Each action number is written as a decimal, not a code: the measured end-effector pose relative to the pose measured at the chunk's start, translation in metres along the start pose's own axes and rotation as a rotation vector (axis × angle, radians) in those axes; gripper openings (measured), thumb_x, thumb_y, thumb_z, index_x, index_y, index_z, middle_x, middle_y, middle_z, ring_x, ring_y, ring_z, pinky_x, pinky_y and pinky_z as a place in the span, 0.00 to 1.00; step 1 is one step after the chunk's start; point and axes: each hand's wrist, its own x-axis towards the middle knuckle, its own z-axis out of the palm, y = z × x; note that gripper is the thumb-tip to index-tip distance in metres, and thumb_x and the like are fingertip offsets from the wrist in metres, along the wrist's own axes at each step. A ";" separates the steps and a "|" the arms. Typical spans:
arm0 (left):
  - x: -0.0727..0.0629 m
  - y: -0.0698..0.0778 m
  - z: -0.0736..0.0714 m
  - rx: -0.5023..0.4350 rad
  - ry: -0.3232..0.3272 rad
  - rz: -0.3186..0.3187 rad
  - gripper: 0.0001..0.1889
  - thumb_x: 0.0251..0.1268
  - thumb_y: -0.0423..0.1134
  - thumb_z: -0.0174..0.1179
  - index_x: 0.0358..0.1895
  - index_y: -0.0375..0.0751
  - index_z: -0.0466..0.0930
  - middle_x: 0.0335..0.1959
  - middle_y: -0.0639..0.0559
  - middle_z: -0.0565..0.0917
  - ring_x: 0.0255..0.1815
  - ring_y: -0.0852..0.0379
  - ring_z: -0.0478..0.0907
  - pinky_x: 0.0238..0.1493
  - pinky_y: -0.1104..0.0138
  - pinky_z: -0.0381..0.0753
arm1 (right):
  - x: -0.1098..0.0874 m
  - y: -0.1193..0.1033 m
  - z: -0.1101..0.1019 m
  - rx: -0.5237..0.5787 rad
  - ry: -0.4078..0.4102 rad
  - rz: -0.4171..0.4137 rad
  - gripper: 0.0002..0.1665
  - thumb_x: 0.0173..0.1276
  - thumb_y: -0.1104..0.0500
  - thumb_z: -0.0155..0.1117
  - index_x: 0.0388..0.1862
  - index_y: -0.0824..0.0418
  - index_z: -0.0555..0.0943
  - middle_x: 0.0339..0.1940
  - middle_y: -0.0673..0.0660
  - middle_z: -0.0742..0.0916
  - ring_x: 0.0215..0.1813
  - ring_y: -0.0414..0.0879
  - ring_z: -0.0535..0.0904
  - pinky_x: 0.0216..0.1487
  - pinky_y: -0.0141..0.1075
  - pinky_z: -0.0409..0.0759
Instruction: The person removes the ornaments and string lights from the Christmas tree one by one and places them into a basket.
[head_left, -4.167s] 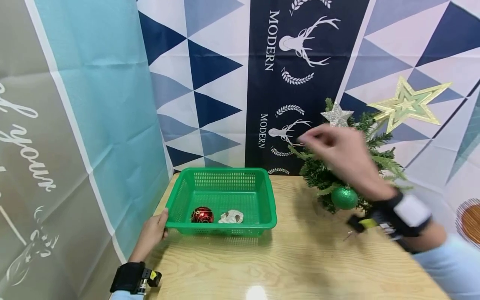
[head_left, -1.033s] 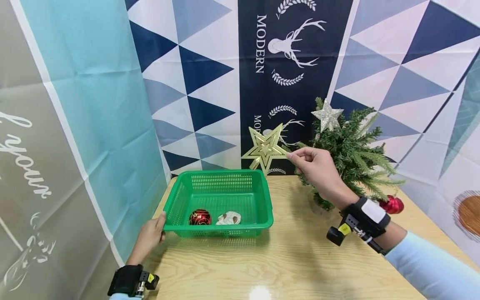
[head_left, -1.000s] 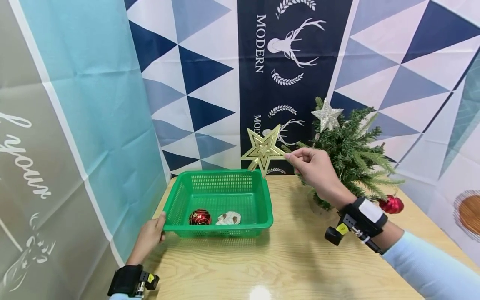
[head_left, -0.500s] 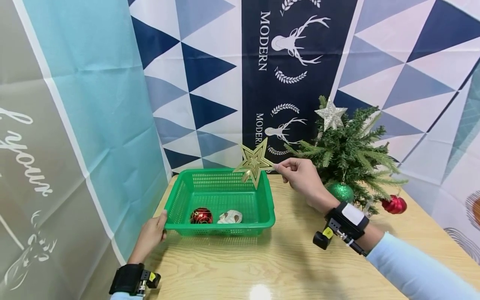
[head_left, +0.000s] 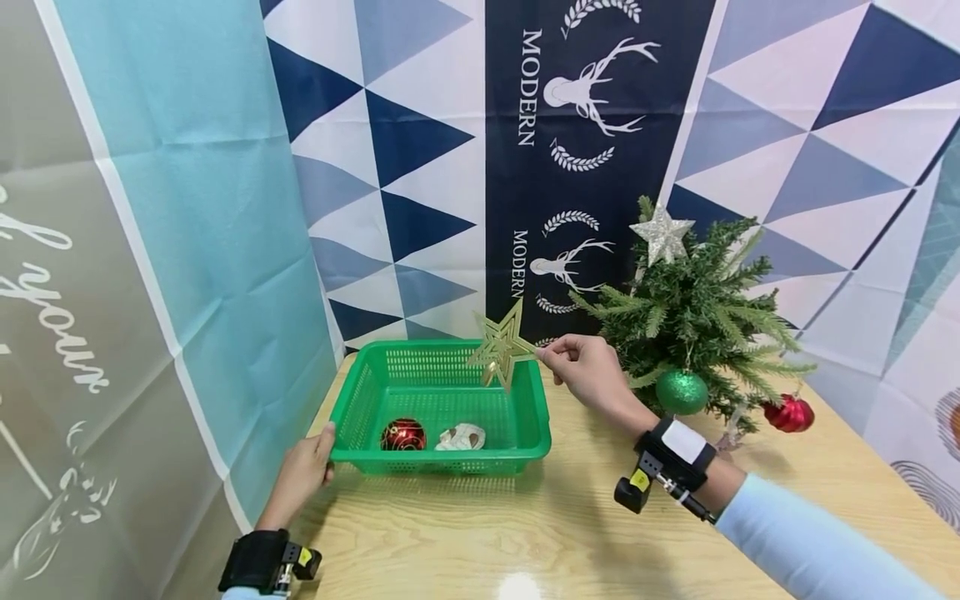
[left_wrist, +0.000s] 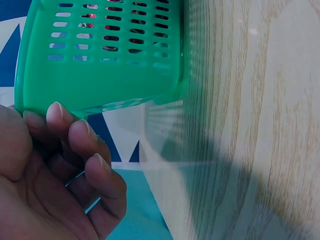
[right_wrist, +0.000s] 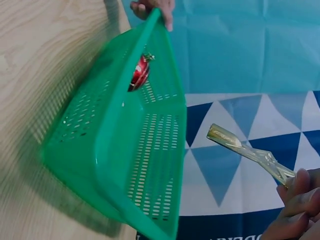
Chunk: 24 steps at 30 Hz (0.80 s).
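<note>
My right hand (head_left: 592, 377) pinches one point of a gold star tree topper (head_left: 504, 343), held over the back right corner of a green plastic basket (head_left: 442, 455). In the right wrist view the star (right_wrist: 250, 151) appears edge-on, its hollow socket end facing the basket. The left hand (head_left: 302, 468) grips the basket's left front rim between thumb and fingers; the left wrist view has its curled fingers (left_wrist: 85, 135) at the rim corner. Inside the basket lie a red bauble with gold lines (head_left: 403, 434) and a whitish ornament (head_left: 461, 437), whose kind is unclear.
A small artificial Christmas tree (head_left: 690, 308) stands at the right, bearing a silver star (head_left: 662, 234), a green bauble (head_left: 682, 392) and a red bauble (head_left: 788, 412). The wooden table (head_left: 480, 533) reaches a patterned cloth backdrop (head_left: 427, 167) behind and at the left.
The right hand has carried the gold star from the tree leftward, then down over the basket's back right corner. My left hand keeps its hold on the basket rim.
</note>
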 end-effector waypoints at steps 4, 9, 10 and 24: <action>-0.001 -0.002 0.000 -0.007 0.000 0.007 0.31 0.87 0.58 0.34 0.25 0.41 0.68 0.15 0.49 0.73 0.17 0.54 0.67 0.27 0.63 0.65 | -0.003 0.002 0.010 0.015 0.005 -0.012 0.13 0.77 0.51 0.66 0.37 0.58 0.87 0.21 0.52 0.83 0.22 0.49 0.70 0.25 0.37 0.65; -0.001 -0.003 0.001 -0.011 0.005 0.000 0.33 0.87 0.58 0.35 0.27 0.37 0.72 0.14 0.50 0.73 0.15 0.56 0.64 0.25 0.63 0.64 | -0.007 0.005 0.021 0.066 0.004 0.002 0.10 0.77 0.55 0.66 0.37 0.59 0.87 0.21 0.55 0.83 0.22 0.50 0.71 0.25 0.38 0.64; -0.001 -0.003 0.001 -0.010 0.006 -0.002 0.32 0.87 0.58 0.35 0.27 0.37 0.72 0.14 0.51 0.73 0.15 0.56 0.64 0.25 0.63 0.64 | -0.008 0.006 0.022 0.078 -0.001 0.005 0.10 0.77 0.56 0.65 0.37 0.59 0.86 0.21 0.55 0.82 0.22 0.50 0.71 0.25 0.38 0.63; -0.002 0.000 0.000 -0.023 -0.002 0.015 0.30 0.87 0.57 0.35 0.24 0.43 0.67 0.15 0.49 0.73 0.16 0.55 0.63 0.26 0.63 0.64 | -0.009 0.014 0.034 0.010 0.022 -0.050 0.09 0.77 0.58 0.65 0.36 0.60 0.86 0.19 0.52 0.80 0.21 0.48 0.73 0.26 0.38 0.65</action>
